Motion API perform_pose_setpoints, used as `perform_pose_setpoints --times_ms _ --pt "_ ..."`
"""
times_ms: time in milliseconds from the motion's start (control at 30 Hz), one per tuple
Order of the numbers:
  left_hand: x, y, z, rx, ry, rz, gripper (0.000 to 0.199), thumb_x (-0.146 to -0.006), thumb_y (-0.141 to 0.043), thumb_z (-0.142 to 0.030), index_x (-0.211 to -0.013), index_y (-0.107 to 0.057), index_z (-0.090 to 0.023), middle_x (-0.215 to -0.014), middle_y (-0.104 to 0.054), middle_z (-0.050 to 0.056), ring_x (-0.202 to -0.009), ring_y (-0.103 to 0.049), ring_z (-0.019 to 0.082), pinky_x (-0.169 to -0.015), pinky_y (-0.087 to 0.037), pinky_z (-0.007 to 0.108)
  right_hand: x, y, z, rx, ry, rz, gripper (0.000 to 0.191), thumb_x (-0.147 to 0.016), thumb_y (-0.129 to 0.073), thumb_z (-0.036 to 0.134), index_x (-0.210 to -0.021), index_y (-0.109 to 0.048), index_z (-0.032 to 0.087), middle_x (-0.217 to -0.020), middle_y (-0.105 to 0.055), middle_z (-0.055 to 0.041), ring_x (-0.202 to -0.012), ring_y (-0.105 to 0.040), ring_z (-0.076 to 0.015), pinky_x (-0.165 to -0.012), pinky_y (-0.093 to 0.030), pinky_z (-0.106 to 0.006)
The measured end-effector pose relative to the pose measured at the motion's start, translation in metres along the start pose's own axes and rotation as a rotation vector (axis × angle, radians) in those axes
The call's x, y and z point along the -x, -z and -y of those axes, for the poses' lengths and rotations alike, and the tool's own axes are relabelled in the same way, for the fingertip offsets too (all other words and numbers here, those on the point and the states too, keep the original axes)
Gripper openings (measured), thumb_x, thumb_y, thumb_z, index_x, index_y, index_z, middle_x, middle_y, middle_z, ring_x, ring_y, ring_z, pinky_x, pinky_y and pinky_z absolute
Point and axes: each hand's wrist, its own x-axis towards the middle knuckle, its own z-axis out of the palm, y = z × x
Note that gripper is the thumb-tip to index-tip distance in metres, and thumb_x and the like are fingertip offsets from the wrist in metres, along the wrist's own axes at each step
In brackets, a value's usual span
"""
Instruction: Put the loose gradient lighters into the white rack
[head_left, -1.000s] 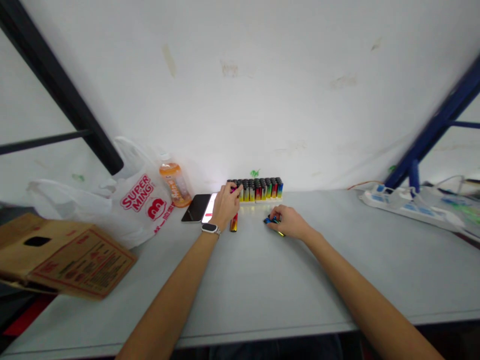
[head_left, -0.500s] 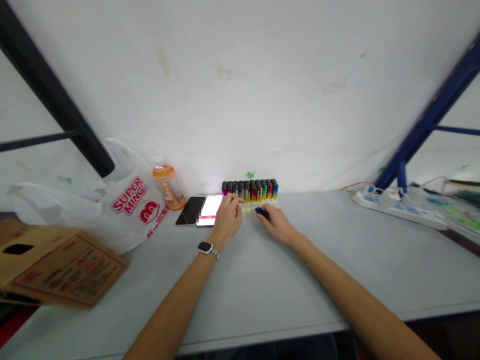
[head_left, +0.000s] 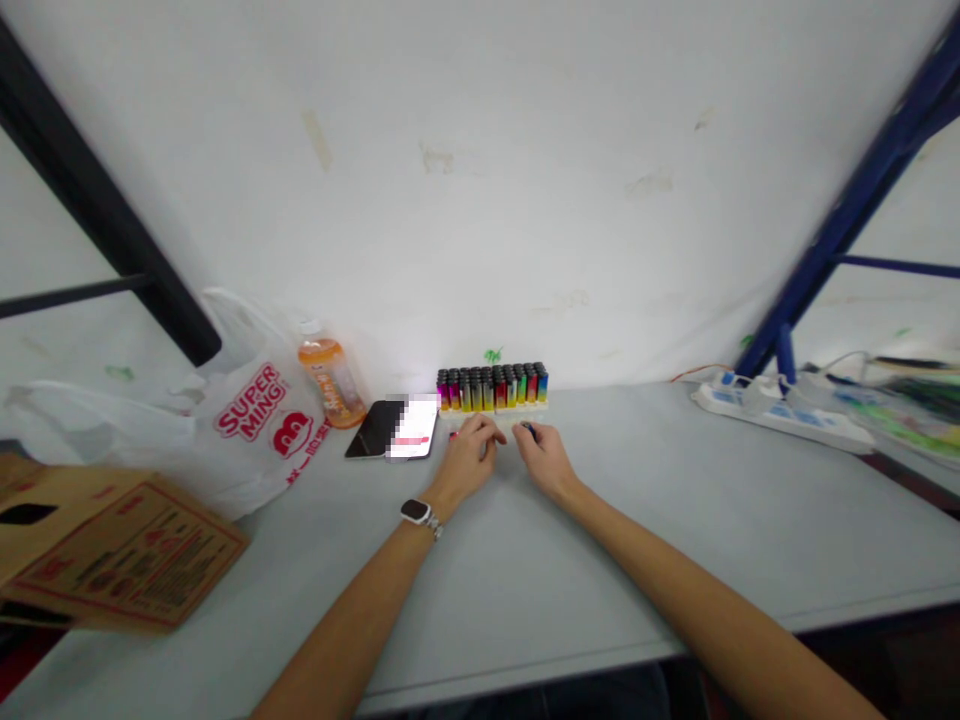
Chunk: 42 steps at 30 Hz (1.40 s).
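Several colourful lighters (head_left: 491, 389) with black tops stand upright in rows in a pale tray (head_left: 525, 409) against the wall. My left hand (head_left: 471, 455), a watch on its wrist, is just in front of the tray with its fingers curled round something I cannot make out; a small red bit shows beside it. Close to its right, my right hand (head_left: 546, 455) is closed on a small dark blue object (head_left: 530, 430), mostly hidden by the fingers. The two hands are apart.
A phone (head_left: 412, 427) with a lit screen and a dark device (head_left: 375, 429) lie left of the tray. Further left are an orange bottle (head_left: 331, 380), a white plastic bag (head_left: 247, 430) and a cardboard box (head_left: 142, 550). A power strip (head_left: 780, 415) lies at the right.
My left hand has moved back from the lighters towards me, uncovering the left end of the rows. My right hand has turned, so less of the dark blue object shows. The view has shifted slightly.
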Motion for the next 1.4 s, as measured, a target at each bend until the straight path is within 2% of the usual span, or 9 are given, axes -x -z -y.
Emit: perform_pose_setpoints --times_ms 133,367,533,700,800,1033,1300,1400 --pt "0.0017 -0.0029 -0.0022 0.01 -0.033 0.066 0.027 -0.081 -0.044 -0.001 -0.085 -0.064 -0.019 -0.094 -0.058 0.005 -0.097 -0.056 0.019 -0.088 -0.047 0.034 -0.0001 -0.0032 -0.001 0.008 0.012 -0.034 0.031 -0.086 -0.04 0.035 -0.059 -0.04 0.021 -0.055 -0.038 0.0043 -0.057 -0.039 -0.0122 -0.055 -0.027 -0.026" --pt "0.0022 -0.0034 -0.0016 0.008 -0.034 0.083 0.025 -0.081 -0.044 -0.003 -0.085 -0.063 -0.019 -0.096 -0.058 0.005 -0.095 -0.058 0.018 -0.086 -0.048 0.033 0.0009 -0.008 -0.0054 0.052 -0.006 -0.026 0.03 -0.086 -0.041 0.035 -0.06 -0.043 0.02 -0.056 -0.042 0.0039 -0.057 -0.04 -0.0125 -0.055 -0.028 -0.026" --pt "0.0028 -0.0049 0.0016 0.016 -0.037 0.081 0.025 -0.082 -0.045 -0.004 -0.087 -0.063 -0.019 -0.096 -0.058 0.005 -0.094 -0.058 0.018 -0.084 -0.048 0.032 0.003 -0.0075 -0.0048 0.02 -0.014 0.007 0.041 -0.09 -0.044 0.049 -0.062 -0.047 0.019 -0.056 -0.043 0.0037 -0.057 -0.04 -0.0121 -0.055 -0.03 -0.025" --pt "0.0033 -0.0059 0.0039 0.021 -0.024 0.082 0.027 -0.081 -0.045 -0.003 -0.091 -0.064 -0.019 -0.096 -0.058 0.005 -0.092 -0.058 0.018 -0.083 -0.049 0.031 0.0068 -0.0052 -0.0041 -0.071 0.013 0.042 0.049 -0.091 -0.043 0.058 -0.06 -0.044 0.02 -0.053 -0.038 0.004 -0.054 -0.037 -0.012 -0.053 -0.029 -0.025" --pt "0.0033 -0.0059 0.0035 0.028 -0.021 0.08 0.027 -0.08 -0.045 -0.003 -0.087 -0.064 -0.019 -0.096 -0.058 0.005 -0.092 -0.058 0.018 -0.084 -0.049 0.031 0.0068 -0.0053 -0.0035 -0.082 -0.001 0.013 0.046 -0.091 -0.042 0.055 -0.06 -0.043 0.021 -0.053 -0.037 0.004 -0.054 -0.037 -0.0123 -0.052 -0.029 -0.025" --pt "0.0024 -0.0041 -0.0003 0.015 -0.008 0.098 0.026 -0.079 -0.044 -0.003 -0.086 -0.063 -0.02 -0.096 -0.058 0.004 -0.093 -0.059 0.017 -0.085 -0.049 0.032 0.004 -0.0058 0.0027 0.005 0.029 -0.029 0.028 -0.085 -0.04 0.035 -0.061 -0.042 0.021 -0.056 -0.04 0.0038 -0.057 -0.038 -0.0127 -0.055 -0.028 -0.026" --pt "0.0026 -0.0048 0.0019 0.008 -0.023 0.107 0.026 -0.08 -0.043 -0.004 -0.085 -0.063 -0.019 -0.098 -0.058 0.004 -0.092 -0.06 0.017 -0.086 -0.049 0.031 0.0035 -0.0068 -0.0031 -0.02 0.017 -0.034 0.03 -0.088 -0.041 0.036 -0.063 -0.042 0.021 -0.057 -0.04 0.0045 -0.058 -0.039 -0.0122 -0.056 -0.031 -0.025" --pt "0.0026 -0.0055 0.0023 -0.003 -0.009 0.109 0.025 -0.081 -0.043 -0.005 -0.086 -0.063 -0.019 -0.099 -0.059 0.005 -0.092 -0.06 0.017 -0.085 -0.05 0.031 0.0029 -0.0082 -0.0043 -0.065 0.033 -0.022 0.029 -0.091 -0.045 0.043 -0.073 -0.048 0.02 -0.062 -0.044 0.0046 -0.059 -0.043 -0.0119 -0.058 -0.035 -0.024"
